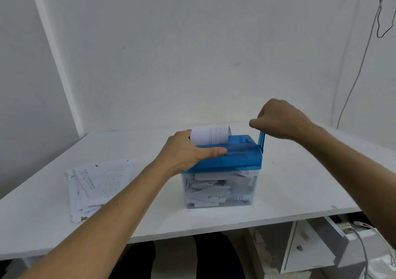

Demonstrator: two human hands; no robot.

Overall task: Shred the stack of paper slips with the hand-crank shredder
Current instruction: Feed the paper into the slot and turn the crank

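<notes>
White wall and a white table point(300, 182) frame the blue-lidded hand-crank shredder point(240, 158), where the right hand point(280, 119) is fisted round the top of the crank point(261, 139), hiding its knob. The left hand point(184, 152) rests on the lid with the thumb point(216, 151) straight along the front, but its fingers are hidden behind the curled paper slip point(211, 135) standing in the slot, so I cannot tell what they hold. The shredder's clear bin point(218, 191) is packed with white shreds, and the stack of paper slips point(100, 184) lies on the table to the left, partly covered by the forearm.
</notes>
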